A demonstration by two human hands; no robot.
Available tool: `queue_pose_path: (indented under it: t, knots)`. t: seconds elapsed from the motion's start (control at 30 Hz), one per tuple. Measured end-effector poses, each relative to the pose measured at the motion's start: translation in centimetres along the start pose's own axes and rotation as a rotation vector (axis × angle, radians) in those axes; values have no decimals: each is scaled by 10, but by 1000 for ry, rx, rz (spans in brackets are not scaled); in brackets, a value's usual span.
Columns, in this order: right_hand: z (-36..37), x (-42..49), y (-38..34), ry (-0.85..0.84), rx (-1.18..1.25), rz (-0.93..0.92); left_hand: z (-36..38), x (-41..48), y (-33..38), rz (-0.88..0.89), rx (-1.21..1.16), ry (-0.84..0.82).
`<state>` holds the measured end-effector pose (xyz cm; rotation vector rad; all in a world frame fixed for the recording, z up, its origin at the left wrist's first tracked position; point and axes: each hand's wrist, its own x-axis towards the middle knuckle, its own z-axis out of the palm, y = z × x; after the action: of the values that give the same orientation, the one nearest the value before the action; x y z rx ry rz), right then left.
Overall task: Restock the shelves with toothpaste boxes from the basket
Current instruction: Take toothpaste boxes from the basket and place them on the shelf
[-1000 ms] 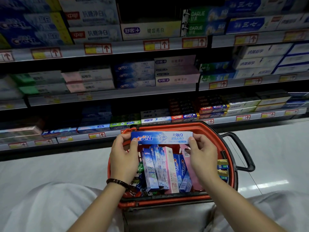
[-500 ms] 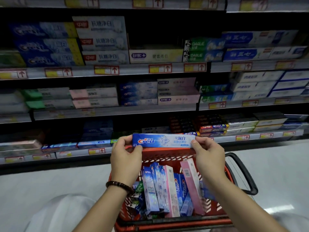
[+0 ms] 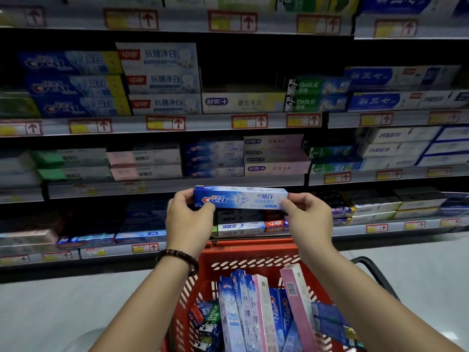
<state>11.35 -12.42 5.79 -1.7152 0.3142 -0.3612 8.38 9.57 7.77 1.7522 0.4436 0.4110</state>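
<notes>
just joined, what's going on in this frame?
A person is restocking toothpaste. The left hand and right hand each grip one end of a blue Crest box, held level in front of the shelves and above the red basket. The box is not yet on a shelf. More toothpaste boxes stand on end in the basket. Similar blue Crest boxes sit on the shelf just above the held one.

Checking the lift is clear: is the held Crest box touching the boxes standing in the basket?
Apart. Head view: left hand and right hand hold the Crest box at shelf height; the basket rim shows between it and the basket boxes.
</notes>
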Motion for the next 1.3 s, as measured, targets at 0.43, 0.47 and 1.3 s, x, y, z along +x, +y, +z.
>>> queue_pose_path:
  t: [0.43,0.47,1.3]
  knots:
    - [61,51,-22,-55,19,1,20,78,6,-55,-5,-16]
    - [67,54,-23,-62,19,2,22,84,5,-63,-13,-15]
    - [159,137,-5,-257,-26,52,49,184,-41,-83,-88,-44]
